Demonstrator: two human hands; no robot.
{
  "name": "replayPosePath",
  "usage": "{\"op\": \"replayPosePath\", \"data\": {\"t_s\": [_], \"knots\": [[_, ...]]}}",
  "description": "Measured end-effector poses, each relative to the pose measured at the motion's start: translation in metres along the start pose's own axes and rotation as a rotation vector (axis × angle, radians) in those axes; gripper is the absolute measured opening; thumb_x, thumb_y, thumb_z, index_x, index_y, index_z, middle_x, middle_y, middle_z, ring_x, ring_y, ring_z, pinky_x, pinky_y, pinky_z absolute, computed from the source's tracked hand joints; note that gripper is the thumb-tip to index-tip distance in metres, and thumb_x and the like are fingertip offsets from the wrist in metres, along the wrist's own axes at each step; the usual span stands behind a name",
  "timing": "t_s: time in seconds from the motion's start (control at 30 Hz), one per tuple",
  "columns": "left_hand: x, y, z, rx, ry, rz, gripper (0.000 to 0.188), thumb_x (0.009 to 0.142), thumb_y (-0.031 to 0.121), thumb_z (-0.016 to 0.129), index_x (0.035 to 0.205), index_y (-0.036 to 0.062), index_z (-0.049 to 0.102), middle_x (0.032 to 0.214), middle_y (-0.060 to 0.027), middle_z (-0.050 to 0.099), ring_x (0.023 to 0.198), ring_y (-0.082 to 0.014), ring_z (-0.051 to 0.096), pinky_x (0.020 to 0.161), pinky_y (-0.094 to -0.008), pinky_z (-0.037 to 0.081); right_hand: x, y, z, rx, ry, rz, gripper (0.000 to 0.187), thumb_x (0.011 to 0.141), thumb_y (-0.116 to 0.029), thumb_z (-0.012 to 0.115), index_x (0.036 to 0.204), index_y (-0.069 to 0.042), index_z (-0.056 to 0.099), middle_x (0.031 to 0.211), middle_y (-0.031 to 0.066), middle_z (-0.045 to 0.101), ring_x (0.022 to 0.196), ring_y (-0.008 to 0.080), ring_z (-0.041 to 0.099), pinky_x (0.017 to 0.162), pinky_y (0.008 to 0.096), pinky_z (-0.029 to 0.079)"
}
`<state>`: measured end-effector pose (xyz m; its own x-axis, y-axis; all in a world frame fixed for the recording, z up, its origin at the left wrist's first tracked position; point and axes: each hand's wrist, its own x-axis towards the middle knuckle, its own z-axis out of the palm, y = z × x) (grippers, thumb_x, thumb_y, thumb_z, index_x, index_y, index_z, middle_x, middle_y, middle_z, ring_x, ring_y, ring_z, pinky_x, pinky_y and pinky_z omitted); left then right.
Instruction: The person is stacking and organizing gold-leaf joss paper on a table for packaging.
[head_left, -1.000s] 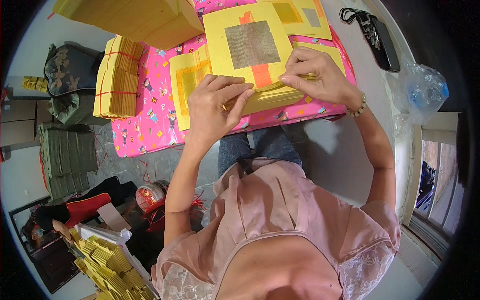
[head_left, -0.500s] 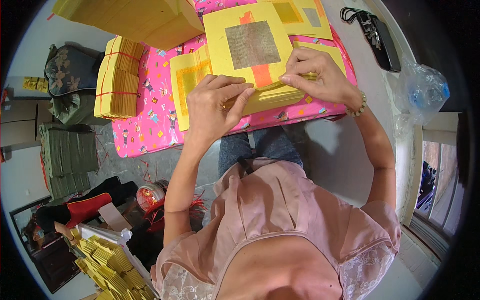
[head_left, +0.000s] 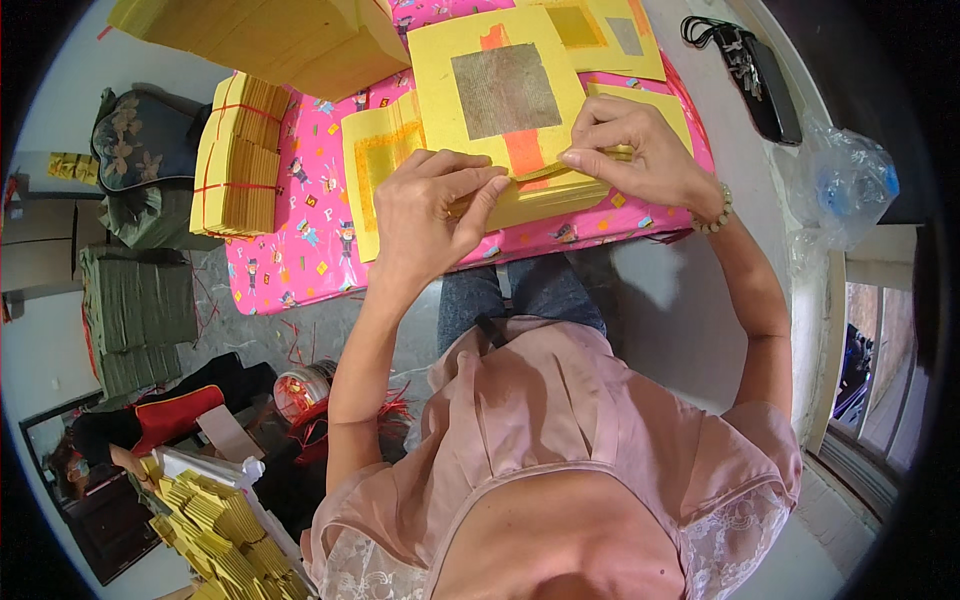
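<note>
A yellow paper sheet [head_left: 507,90] with a silver-grey square and an orange-red strip [head_left: 523,148] lies on top of a stack of yellow paper [head_left: 548,203]. My left hand [head_left: 425,205] pinches its near left corner between thumb and fingers. At the near right corner, my right hand [head_left: 635,150], with a beaded bracelet at the wrist, is closed in a pinch too. The near edge is slightly raised between them. Beside my left hand lies another yellow sheet with a gold patch [head_left: 380,172]. More yellow sheets with patches [head_left: 600,30] lie beyond.
A pink patterned cloth [head_left: 300,250] covers the table. Bundles tied with red string [head_left: 235,155] stand at left, near a large yellow stack [head_left: 270,45]. A black pouch with keys [head_left: 755,85] lies at right. Another person [head_left: 180,415] reaches toward yellow paper piles [head_left: 225,530] at lower left.
The top sheet has shifted very slightly to the right. Both hands keep their pinch at its near edge, almost unmoved.
</note>
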<state>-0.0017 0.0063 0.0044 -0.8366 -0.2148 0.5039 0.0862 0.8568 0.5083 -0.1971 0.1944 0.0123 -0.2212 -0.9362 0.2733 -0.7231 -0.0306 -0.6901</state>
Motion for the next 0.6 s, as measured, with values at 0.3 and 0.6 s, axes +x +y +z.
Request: {"op": "replayPosePath", "data": {"t_s": [0.3, 0.6], "knots": [[0.008, -0.006, -0.002, 0.102, 0.035, 0.107, 0.010, 0.085, 0.019, 0.075, 0.090, 0.0102, 0.074, 0.071, -0.0060, 0.067, 0.064, -0.0241, 0.065, 0.058, -0.0362, 0.050, 0.003, -0.010, -0.005, -0.280, 0.125, -0.233, 0.020, 0.085, -0.024, 0.075, 0.095, -0.006, 0.073, 0.086, 0.0075, 0.065, 0.081, 0.0263, 0.062, 0.072, 0.0368, 0.047], [0.040, -0.005, -0.007, 0.262, 0.220, 0.282, 0.038, 0.080, 0.013, 0.078, 0.118, 0.0129, 0.071, 0.111, -0.0085, 0.070, 0.103, -0.0291, 0.065, 0.086, -0.0403, 0.051, 0.037, -0.007, -0.026, -0.222, 0.161, -0.103, 0.026, 0.090, -0.021, 0.073, 0.106, -0.001, 0.069, 0.093, 0.0103, 0.070, 0.081, 0.0218, 0.066, 0.075, 0.0331, 0.050]]}}
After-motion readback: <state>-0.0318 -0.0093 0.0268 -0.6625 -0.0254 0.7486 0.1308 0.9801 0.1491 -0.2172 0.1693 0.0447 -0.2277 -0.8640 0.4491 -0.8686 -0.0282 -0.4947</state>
